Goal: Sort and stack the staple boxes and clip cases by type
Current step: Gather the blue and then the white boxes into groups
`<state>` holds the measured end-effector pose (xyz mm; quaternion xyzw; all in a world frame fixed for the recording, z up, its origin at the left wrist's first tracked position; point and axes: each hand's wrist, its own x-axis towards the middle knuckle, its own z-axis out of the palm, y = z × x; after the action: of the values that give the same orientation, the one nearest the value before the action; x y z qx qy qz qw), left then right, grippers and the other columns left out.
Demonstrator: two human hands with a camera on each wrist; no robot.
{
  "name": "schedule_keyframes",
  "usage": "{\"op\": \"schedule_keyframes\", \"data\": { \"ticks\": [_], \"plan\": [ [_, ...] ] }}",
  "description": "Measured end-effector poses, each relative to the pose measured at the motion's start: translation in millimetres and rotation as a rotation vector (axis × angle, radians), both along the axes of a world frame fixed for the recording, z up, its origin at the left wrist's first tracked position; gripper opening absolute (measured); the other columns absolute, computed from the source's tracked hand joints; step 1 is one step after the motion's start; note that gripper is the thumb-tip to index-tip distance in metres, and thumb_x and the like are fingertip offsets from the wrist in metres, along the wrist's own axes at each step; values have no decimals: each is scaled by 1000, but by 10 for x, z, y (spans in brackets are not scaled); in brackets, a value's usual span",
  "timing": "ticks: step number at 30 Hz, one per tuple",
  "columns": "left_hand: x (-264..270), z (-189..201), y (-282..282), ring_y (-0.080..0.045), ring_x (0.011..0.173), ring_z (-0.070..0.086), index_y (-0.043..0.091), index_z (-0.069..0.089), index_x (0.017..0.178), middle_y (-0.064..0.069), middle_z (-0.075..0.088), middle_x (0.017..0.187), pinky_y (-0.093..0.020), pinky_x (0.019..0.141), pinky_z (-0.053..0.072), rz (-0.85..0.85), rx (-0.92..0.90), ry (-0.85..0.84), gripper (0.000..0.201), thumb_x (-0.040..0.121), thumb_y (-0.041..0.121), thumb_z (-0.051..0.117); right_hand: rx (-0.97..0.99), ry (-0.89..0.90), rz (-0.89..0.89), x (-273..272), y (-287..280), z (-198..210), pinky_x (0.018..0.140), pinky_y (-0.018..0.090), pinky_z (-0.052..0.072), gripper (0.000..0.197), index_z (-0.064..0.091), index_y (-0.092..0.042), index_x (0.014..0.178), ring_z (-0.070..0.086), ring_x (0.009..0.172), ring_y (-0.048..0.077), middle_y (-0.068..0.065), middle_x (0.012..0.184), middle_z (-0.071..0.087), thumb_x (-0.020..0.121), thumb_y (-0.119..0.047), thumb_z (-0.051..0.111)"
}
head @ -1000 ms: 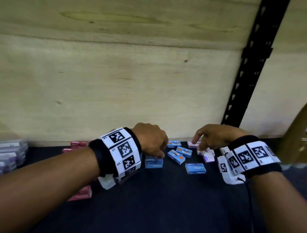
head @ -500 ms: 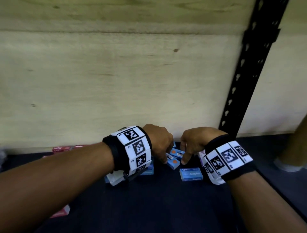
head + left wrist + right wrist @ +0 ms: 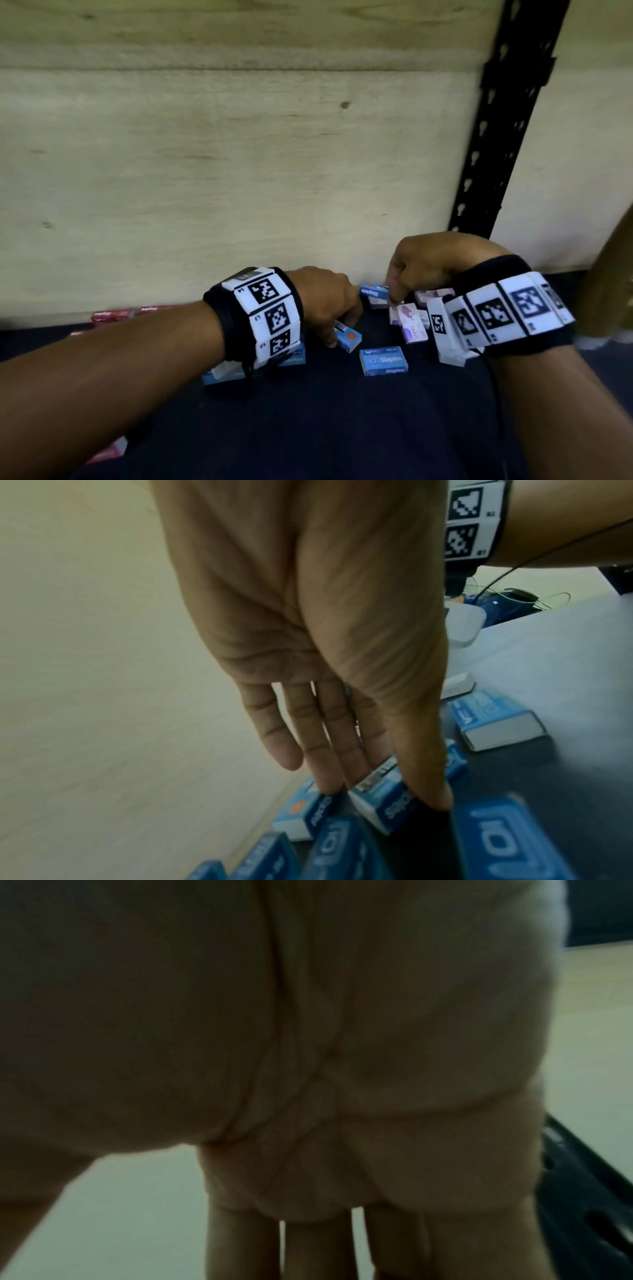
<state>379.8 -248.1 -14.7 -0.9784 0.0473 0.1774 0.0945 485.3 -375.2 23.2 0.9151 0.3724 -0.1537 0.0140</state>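
Note:
Small blue staple boxes, white-and-purple boxes (image 3: pixel 409 322) and red boxes (image 3: pixel 109 315) lie on a dark shelf mat against a plywood wall. My left hand (image 3: pixel 337 329) reaches down and pinches a blue staple box (image 3: pixel 387 802) between thumb and fingers; it rests on the mat beside a blue box with an orange dot (image 3: pixel 301 813). My right hand (image 3: pixel 394 294) pinches another blue staple box (image 3: pixel 373 292) with thumb and forefinger, a little above the mat. The right wrist view shows only my dark palm (image 3: pixel 342 1069).
One blue staple box (image 3: pixel 383 360) lies alone in front of the hands. More blue boxes (image 3: pixel 222 375) sit under my left wrist. A black slotted upright (image 3: pixel 493 137) stands at the back right. The plywood wall (image 3: pixel 239 171) closes the back.
My right hand has drawn away to the right and up with a blue box in its pinch. My left hand has stayed low over the blue boxes.

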Motion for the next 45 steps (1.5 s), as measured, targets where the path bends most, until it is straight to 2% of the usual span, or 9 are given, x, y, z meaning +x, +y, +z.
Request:
{"op": "schedule_keyframes", "data": {
  "ticks": [3,8,12,16,24,28,32,36,45],
  "plan": [
    [-14,-6,-9,-18,80,52,19,63,117,2,55,94,-29,63,39,-2,-19,6,30,94,37,62,60,52,-56,57,-202,82,66,22,46,25,79,-21,93,61,70,9,-10,76,71,81,-42,71],
    [-116,13,53,-24,97,59,14,60,120,-5,63,113,-39,87,51,36,-119,-19,29,103,30,41,154,131,-173,134,-402,-3,59,24,43,39,70,-10,74,50,52,14,-7,48,60,95,-37,51],
    [-279,112,62,-20,102,59,16,56,131,-4,63,122,-30,85,47,41,-173,-79,33,104,28,40,153,199,-131,55,-496,-119,60,23,41,35,71,-13,79,49,54,11,-7,74,75,99,-30,46],
    [-543,249,122,-18,107,59,18,55,133,-1,63,126,-34,94,48,76,-218,-129,35,105,31,40,165,147,-18,-148,-521,-55,58,20,40,30,68,-19,76,51,54,5,-13,70,73,98,-23,48],
    [-1202,276,229,-16,102,60,24,56,131,4,63,121,-36,92,50,216,-177,-100,32,102,31,44,99,223,151,-723,-232,-139,62,20,43,21,66,-16,110,60,64,5,-5,78,74,100,-26,50],
    [-1483,154,245,-15,92,58,24,60,121,3,64,114,-33,88,51,295,-156,-100,28,96,29,48,66,234,200,-862,-87,-231,56,19,41,14,66,-22,103,57,63,6,-6,75,73,98,-27,54],
    [-1686,3,311,-17,96,61,23,62,115,3,66,110,-32,85,51,332,-161,-106,24,95,28,49,68,157,311,-972,-31,-315,75,25,47,13,67,-24,103,59,67,2,-3,84,76,96,-30,57],
    [-1768,-92,391,-11,93,62,26,62,115,8,67,107,-34,88,53,374,-243,-127,24,94,31,51,58,77,388,-1117,-2,-375,61,13,36,14,65,-33,109,55,76,0,-16,88,63,97,-35,57],
    [-1794,-103,378,-8,99,61,29,59,120,11,65,113,-30,92,51,402,-320,-130,26,96,34,53,52,25,401,-1225,39,-422,83,28,49,15,65,-29,105,63,88,10,-15,86,63,95,-38,60]
  ]
}}
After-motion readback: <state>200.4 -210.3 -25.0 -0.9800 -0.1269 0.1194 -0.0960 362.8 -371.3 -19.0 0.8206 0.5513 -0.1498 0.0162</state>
